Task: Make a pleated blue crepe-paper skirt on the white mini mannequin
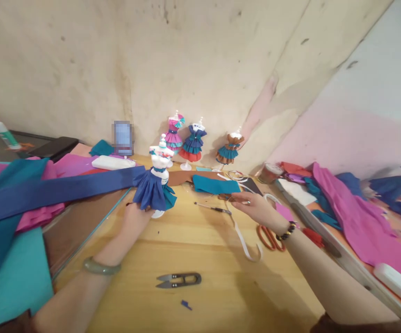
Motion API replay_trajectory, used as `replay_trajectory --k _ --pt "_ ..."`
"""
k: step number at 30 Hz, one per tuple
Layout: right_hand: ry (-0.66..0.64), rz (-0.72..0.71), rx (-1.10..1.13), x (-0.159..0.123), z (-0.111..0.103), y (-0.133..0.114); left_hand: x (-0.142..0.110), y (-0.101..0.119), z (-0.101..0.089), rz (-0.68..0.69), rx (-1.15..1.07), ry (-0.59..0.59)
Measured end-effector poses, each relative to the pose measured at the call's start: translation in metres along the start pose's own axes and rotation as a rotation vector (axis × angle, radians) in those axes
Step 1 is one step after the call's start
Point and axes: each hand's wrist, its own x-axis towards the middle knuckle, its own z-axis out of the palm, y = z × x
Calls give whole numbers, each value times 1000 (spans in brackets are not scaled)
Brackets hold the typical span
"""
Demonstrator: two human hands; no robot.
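At the wooden table (pixel 179 249), just left of centre, the dress form (pixel 160 161) is upright in its blue skirt (pixel 151 190), apparently steadied by my left hand (pixel 140 216), whose hidden fingers leave its closure untellable. Right of centre, my right hand (pixel 251 206) angles inward, fingertips bunched, any hold too small to tell.

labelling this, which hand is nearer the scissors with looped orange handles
Right: the right hand is beyond and left of the scissors; the left hand is farther left, at the blue pleated skirt on the white dress form.
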Motion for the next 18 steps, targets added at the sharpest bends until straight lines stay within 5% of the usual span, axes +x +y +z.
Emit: replay_trajectory --k 5,10,18 --pt "-20 135 -188 -11 11 37 2 0 -3 -17 -20 -37" --pt "-71 134 -271 -16 26 43 0 1 -7 -54 10 -43" --pt "-62 153 -316 30 35 47 -9 9 -20 -67 107 -134"
